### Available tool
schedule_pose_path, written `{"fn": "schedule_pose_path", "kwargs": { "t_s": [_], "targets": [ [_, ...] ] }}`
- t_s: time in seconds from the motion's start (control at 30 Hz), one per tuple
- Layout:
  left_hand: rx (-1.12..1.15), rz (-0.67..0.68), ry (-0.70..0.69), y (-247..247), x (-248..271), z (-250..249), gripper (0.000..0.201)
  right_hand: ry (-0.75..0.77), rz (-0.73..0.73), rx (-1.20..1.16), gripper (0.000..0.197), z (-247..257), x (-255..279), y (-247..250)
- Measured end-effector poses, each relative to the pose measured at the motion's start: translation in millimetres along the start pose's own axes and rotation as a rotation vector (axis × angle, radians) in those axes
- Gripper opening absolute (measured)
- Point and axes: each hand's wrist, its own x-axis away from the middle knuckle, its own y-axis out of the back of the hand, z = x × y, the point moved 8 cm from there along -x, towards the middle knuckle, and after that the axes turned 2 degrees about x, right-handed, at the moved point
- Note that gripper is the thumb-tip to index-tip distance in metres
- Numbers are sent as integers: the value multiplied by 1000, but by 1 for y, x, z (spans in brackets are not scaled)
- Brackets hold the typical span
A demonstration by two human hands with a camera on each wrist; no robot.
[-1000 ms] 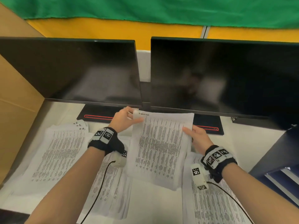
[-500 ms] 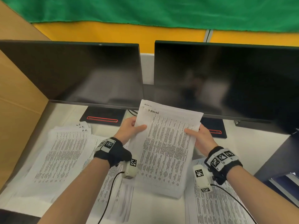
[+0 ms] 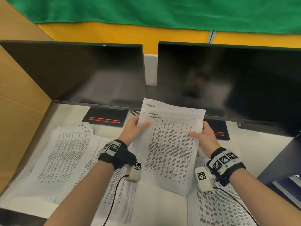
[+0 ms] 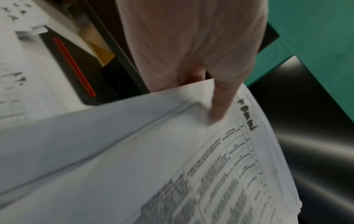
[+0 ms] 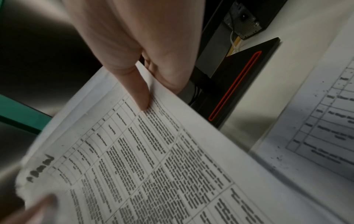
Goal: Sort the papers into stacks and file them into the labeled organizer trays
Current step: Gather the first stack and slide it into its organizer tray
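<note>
The stack of papers (image 3: pixel 169 149) stood tilted up off the tabletop (image 3: pixel 156 207) in the head view, held between both hands just in front of the two dark monitors (image 3: pixel 78 74), its top edge fanned so that several handwritten headings showed one above another. The left hand (image 3: pixel 132 130) gripped the stack's upper left edge, thumb laid across the front sheet and fingers behind; the right hand (image 3: pixel 204 137) gripped the upper right edge the same way. More printed papers lay flat on the tabletop: a left pile (image 3: pixel 65 159) with handwritten marks at its top corner, and a right pile (image 3: pixel 216 209) under the right forearm. From the left wrist, the left hand (image 4: pixel 193 45) was closed on the stack (image 4: pixel 172 174), its thumb (image 4: pixel 220 104) pressed on the front sheet beside a blurred handwritten heading, with a monitor base marked by a red stripe (image 4: pixel 74 66) beyond. From the right wrist, the right hand (image 5: pixel 134 37) was likewise closed on the stack (image 5: pixel 162 159), thumb (image 5: pixel 140 94) pressed on the printed table and fingers curled behind the edge, while the other hand's thumb showed blurred at the lower left corner.
</note>
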Motion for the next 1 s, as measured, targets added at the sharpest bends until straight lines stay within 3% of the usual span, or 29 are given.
{"fn": "schedule_pose_path", "kwargs": {
  "t_s": [0.13, 0.3, 0.53, 0.6, 0.7, 0.77, 0.87, 1.0],
  "targets": [
    [-112, -219, -172, 25, -14, -30, 29, -4, 28, 33, 43, -4, 1, -1],
    [-225, -255, -212, 24, -21, -36, 22, 2, 43, 24, 39, -5, 2, -2],
    [-190, -246, -260, 20, -17, -32, 18, 8, 41, 33, 37, -2, 3, 0],
    [-158, -231, -244, 20, -17, -31, 30, -4, 40, 12, 39, -1, 4, -1],
    [-13, -165, -82, 17, -18, -23, 64, -3, 27, -121, 41, 11, 5, -4],
    [10, -124, -44, 14, -15, -21, 54, 41, -21, -223, 38, 31, 8, -4],
    [-86, -139, -180, 7, -5, -40, 28, 137, -47, -304, 33, 61, 17, -9],
    [-43, -394, -344, -2, 13, -52, 18, 217, 8, -359, 25, 79, 28, -26]
  ]
}}
